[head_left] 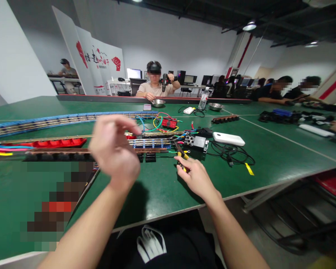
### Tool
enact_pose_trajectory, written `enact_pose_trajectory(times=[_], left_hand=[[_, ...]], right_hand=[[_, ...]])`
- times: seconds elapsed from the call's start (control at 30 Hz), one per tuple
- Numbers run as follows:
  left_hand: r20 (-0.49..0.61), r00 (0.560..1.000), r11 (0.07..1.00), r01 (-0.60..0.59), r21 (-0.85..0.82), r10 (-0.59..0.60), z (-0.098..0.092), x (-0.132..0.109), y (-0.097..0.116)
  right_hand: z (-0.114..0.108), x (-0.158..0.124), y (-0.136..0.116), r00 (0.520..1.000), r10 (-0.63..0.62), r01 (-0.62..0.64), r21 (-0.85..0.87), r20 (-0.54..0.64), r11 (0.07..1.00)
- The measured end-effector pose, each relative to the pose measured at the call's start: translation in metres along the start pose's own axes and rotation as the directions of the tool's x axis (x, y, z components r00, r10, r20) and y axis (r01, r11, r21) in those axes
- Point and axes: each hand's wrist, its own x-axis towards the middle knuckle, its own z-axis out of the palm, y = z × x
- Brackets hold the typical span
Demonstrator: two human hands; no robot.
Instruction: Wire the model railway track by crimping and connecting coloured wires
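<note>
My left hand (114, 149) is raised above the green table (162, 186), its back toward me and its fingers curled, thumb and fingertips close together; what they hold is hidden. My right hand (194, 175) rests low on the table and grips a screwdriver with a yellow and black handle (181, 155), its tip pointing at a small black terminal block (197, 142). Coloured wires (159, 123) with ring lugs run from that block. Long strips of terminal rails (151, 144) lie just past my left hand.
A white power bank (229, 139) and a tangle of black cable (231, 155) lie right of the block. Blue and red rails (44, 121) stretch left. A person across the table holds a drill beside a steel bowl (158, 102). Other people sit at the far right.
</note>
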Motion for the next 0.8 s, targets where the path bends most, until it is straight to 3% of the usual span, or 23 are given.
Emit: enact_pose_trajectory(times=[0.07, 0.13, 0.23, 0.3, 0.4, 0.57, 0.7, 0.8], left_hand=[[0.066, 0.997, 0.996, 0.028, 0.083, -0.034, 0.017, 0.006, -0.021], [0.281, 0.951, 0.954, 0.044, 0.296, -0.131, 0.029, 0.006, -0.044], [0.42, 0.883, 0.785, -0.104, 0.611, -0.21, 0.034, -0.006, -0.071], [0.481, 0.829, 0.676, -0.182, 0.714, -0.284, 0.03, -0.016, -0.081], [0.524, 0.767, 0.581, -0.249, 0.775, -0.371, 0.021, -0.025, -0.09], [0.579, 0.67, 0.529, -0.314, 0.789, -0.465, 0.014, -0.028, -0.1], [0.599, 0.638, 0.513, -0.348, 0.785, -0.484, 0.014, -0.029, -0.102], [0.598, 0.638, 0.495, -0.363, 0.789, -0.485, 0.014, -0.03, -0.101]], right_hand=[[0.001, 0.0, 0.0, 1.0, 0.0, 0.0, -0.024, -0.001, 1.0], [0.002, 0.0, 0.001, 1.0, -0.001, 0.001, -0.044, -0.005, 0.999], [0.002, 0.001, 0.001, 1.0, 0.001, -0.002, -0.062, -0.011, 0.998], [0.001, 0.001, 0.001, 1.0, 0.008, -0.009, -0.057, -0.014, 0.998], [0.0, 0.001, 0.0, 1.0, 0.017, -0.017, -0.021, -0.019, 1.0], [-0.004, 0.001, -0.001, 0.998, 0.047, -0.044, 0.083, -0.03, 0.996], [-0.006, 0.001, 0.002, 0.987, 0.146, -0.131, 0.197, -0.066, 0.972], [-0.004, 0.002, 0.007, 0.976, 0.219, -0.195, 0.372, -0.021, 0.907]])
